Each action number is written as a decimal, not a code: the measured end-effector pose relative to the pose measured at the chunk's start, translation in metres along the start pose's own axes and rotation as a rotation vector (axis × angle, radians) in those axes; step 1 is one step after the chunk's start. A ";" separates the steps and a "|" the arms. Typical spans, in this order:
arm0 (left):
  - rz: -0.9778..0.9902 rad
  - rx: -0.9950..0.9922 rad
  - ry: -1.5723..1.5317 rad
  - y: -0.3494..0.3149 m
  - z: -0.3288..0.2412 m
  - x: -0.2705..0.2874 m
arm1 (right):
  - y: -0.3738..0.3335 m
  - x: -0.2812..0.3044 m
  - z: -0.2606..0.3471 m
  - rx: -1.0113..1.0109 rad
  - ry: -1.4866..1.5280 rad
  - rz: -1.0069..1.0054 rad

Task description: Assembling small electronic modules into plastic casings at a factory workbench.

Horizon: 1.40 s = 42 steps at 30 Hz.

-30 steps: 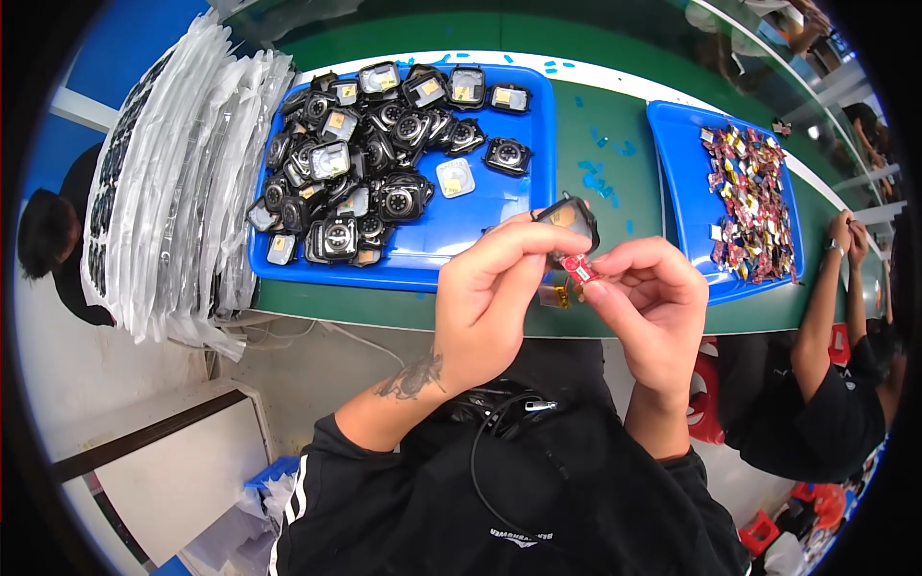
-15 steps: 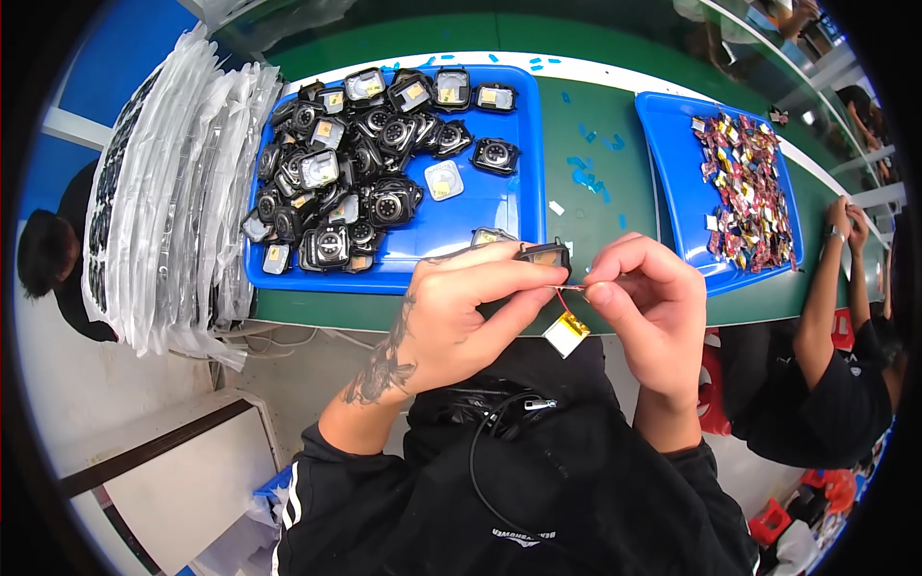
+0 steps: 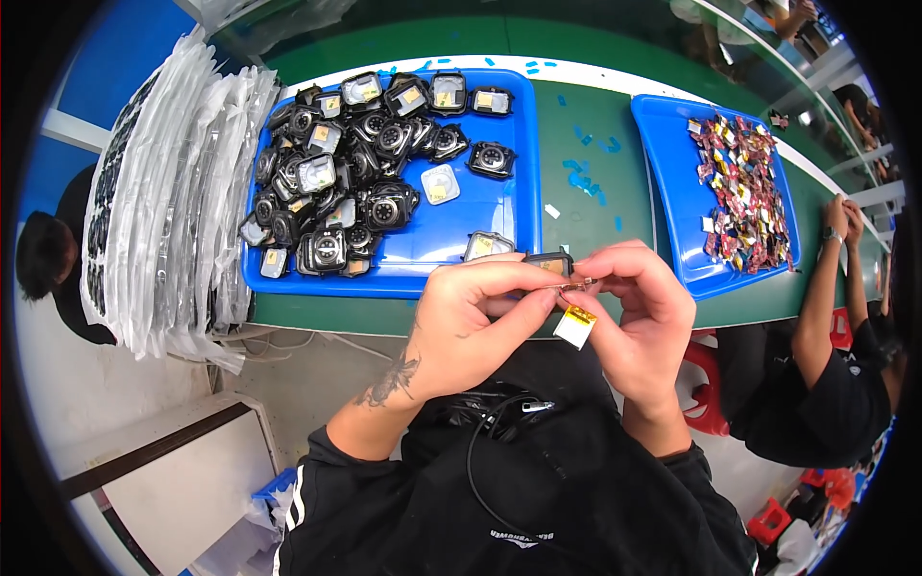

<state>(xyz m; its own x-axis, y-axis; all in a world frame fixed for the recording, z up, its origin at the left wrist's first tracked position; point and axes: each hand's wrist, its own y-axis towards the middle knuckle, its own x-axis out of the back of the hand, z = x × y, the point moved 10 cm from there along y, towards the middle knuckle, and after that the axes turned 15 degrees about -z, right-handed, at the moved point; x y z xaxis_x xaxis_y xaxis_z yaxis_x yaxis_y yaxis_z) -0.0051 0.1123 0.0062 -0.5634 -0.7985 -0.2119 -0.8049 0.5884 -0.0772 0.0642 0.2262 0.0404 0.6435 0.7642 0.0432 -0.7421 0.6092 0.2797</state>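
In front of me, at the table's near edge, my left hand (image 3: pixel 471 312) is closed, pinching one end of a small thin circuit board (image 3: pixel 575 285). My right hand (image 3: pixel 639 312) is closed too, with its fingertips at the board's other end; the exact grip is partly hidden. A small silver battery (image 3: pixel 574 329) with yellow tape dangles beneath the board between my hands. Just beyond my fingertips is a black watch case (image 3: pixel 550 261), partly covered by them. Another, pale-backed watch case (image 3: pixel 489 245) lies at the tray's near right corner, behind my left hand.
A blue tray (image 3: pixel 451 264) at the left holds a heap of black watch cases. Small parts with red and gold pieces pile up in another blue tray (image 3: pixel 687 259). Plastic-wrapped stacks (image 3: pixel 163 202) stand far left. Blue scraps (image 3: pixel 581 180) litter the green table; a co-worker (image 3: pixel 816 384) is at right.
My right hand has shifted slightly left and closer to my left fingers. The circuit board shows more plainly between them, and the battery has moved a little up and right.
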 end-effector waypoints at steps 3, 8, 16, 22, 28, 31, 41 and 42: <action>-0.021 -0.025 -0.090 -0.002 0.000 -0.002 | -0.001 0.003 0.009 0.125 -0.070 -0.030; -0.028 -0.043 -0.114 -0.003 -0.001 -0.004 | -0.001 0.006 0.001 -0.006 0.104 -0.074; -0.057 -0.089 -0.094 -0.002 -0.004 -0.004 | -0.001 0.008 0.007 0.052 0.010 -0.101; -0.018 -0.124 -0.105 0.000 0.000 -0.003 | 0.001 0.008 -0.001 -0.057 -0.013 -0.131; 0.011 -0.136 0.018 -0.007 -0.007 -0.008 | 0.002 0.013 0.002 -0.018 -0.092 -0.132; 0.012 -0.186 0.061 -0.004 -0.011 -0.009 | 0.004 0.014 -0.002 0.044 -0.162 -0.118; -0.026 -0.135 -0.162 0.000 -0.010 -0.007 | 0.009 -0.002 -0.006 -0.044 -0.072 -0.042; -0.025 -0.136 -0.174 0.000 -0.010 -0.007 | 0.008 -0.001 -0.007 -0.041 -0.082 -0.039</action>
<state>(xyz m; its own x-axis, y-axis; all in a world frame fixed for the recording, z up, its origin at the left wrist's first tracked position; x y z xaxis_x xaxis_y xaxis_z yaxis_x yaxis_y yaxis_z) -0.0033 0.1169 0.0172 -0.5120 -0.7716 -0.3774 -0.8425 0.5368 0.0455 0.0561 0.2317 0.0361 0.6842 0.7206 0.1123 -0.7221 0.6476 0.2434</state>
